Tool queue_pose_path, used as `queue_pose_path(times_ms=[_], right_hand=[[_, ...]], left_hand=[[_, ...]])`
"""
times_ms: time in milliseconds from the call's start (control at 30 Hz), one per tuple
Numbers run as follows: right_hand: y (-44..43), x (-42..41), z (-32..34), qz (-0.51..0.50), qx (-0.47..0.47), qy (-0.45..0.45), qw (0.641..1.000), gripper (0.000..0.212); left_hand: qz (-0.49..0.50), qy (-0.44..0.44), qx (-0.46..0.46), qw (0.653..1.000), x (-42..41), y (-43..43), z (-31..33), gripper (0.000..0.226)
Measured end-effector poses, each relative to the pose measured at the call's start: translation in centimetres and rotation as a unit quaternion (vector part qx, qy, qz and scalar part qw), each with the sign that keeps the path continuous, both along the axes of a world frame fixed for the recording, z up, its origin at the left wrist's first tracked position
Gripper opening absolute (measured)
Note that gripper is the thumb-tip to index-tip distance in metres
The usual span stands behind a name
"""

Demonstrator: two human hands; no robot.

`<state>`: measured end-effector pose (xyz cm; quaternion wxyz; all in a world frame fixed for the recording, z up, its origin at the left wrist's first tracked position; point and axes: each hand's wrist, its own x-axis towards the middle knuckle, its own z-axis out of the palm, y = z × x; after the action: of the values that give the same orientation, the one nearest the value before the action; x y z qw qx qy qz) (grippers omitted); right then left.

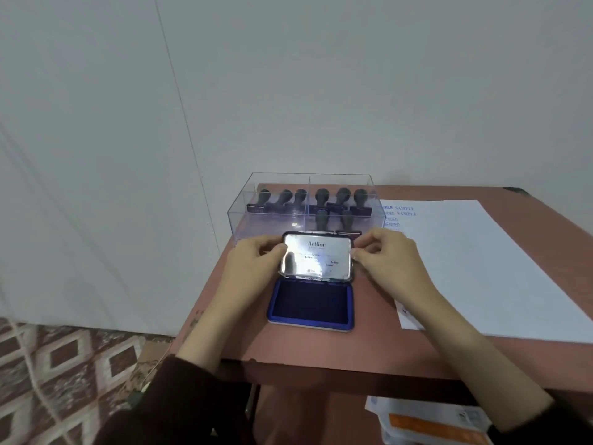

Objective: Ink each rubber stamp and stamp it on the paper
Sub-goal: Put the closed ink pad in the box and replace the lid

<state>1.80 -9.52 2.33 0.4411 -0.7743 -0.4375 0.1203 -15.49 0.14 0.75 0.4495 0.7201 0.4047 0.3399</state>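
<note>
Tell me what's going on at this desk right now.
A person holds the lid of an ink pad by its side edges, left grip on one, right grip on the other. The lid stands raised, so the blue pad is exposed. No stamp is in hand: the stamps all stand in the clear box behind. The paper to the right already carries some blue imprints.
</note>
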Motion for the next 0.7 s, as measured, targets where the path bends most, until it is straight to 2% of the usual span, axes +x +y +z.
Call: queue_pose_path(times_ms=[67, 133, 300, 500, 633, 700], right_hand=[[0.0, 0.3, 0.2, 0.01, 0.052, 0.056, 0.997, 0.007], [-0.1, 0.5, 0.4, 0.033, 0.096, 0.076, 0.992, 0.015], [-0.6, 1.0, 0.6, 0.116, 0.115, -0.007, 0.986, 0.031], [-2.5, 1.4, 0.0, 0.225, 0.088, -0.054, 0.969, 0.029], [-2.7, 1.5, -1.4, 0.265, 0.08, -0.154, 0.949, 0.028], [-2.8, 1.6, -1.7, 0.27, 0.076, -0.177, 0.943, 0.029]], left_hand=[[0.012, -0.031, 0.034, 0.999, 0.1, -0.4, 0.7, 0.022], [0.018, -0.078, 0.03, 0.996, 0.2, -0.6, 1.5, 0.024], [0.011, -0.119, -0.02, 0.993, -0.1, -1.0, 2.0, 0.02], [-0.008, -0.063, 0.004, 0.998, -1.8, -1.1, 0.9, 0.01], [-0.019, -0.029, 0.001, 0.999, -2.3, -1.4, 0.3, 0.023], [-0.037, -0.023, 0.007, 0.999, -2.4, -1.4, 0.2, 0.025]])
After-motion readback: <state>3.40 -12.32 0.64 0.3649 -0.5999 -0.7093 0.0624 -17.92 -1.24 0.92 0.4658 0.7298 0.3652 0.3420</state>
